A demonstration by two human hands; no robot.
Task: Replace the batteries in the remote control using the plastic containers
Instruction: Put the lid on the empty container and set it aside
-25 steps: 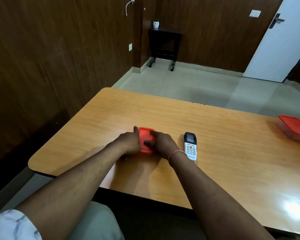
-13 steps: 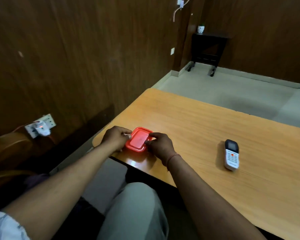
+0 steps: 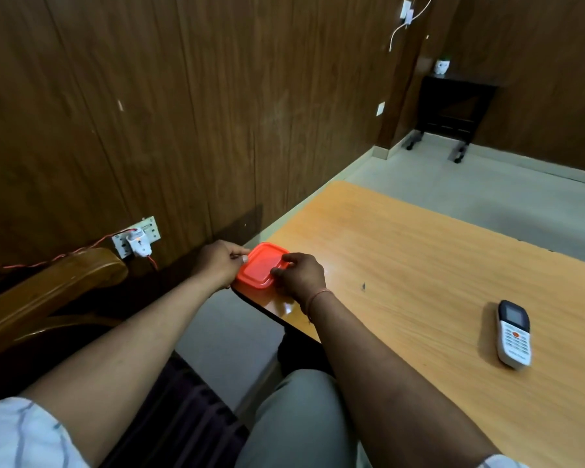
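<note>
A small plastic container with an orange-red lid [image 3: 262, 267] sits at the near left corner of a light wooden table [image 3: 419, 265], right at the table's edge. Both hands are closed on it — the left hand [image 3: 222, 261] grips its left side with the thumb laid along the lid's rim, and the right hand [image 3: 299, 275] grips its right side, fingertips pressed on the lid's top and near edge. The lid is on the container. A thin thread bracelet [image 3: 314, 298] circles the right wrist.

Well apart from the container, toward the right of the table, a white remote control [image 3: 514, 334] with a dark screen lies face up, untouched by either hand.

Beyond the table's left edge, a dark wood-panelled wall [image 3: 149, 113] carries a white socket plate [image 3: 137, 236] with a plug in it and a red wire trailing off — beside it is the curved arm of a wooden chair [image 3: 48, 288]. In the far corner stands a small dark side table [image 3: 453, 103] with a white pot [image 3: 442, 65] on top.
</note>
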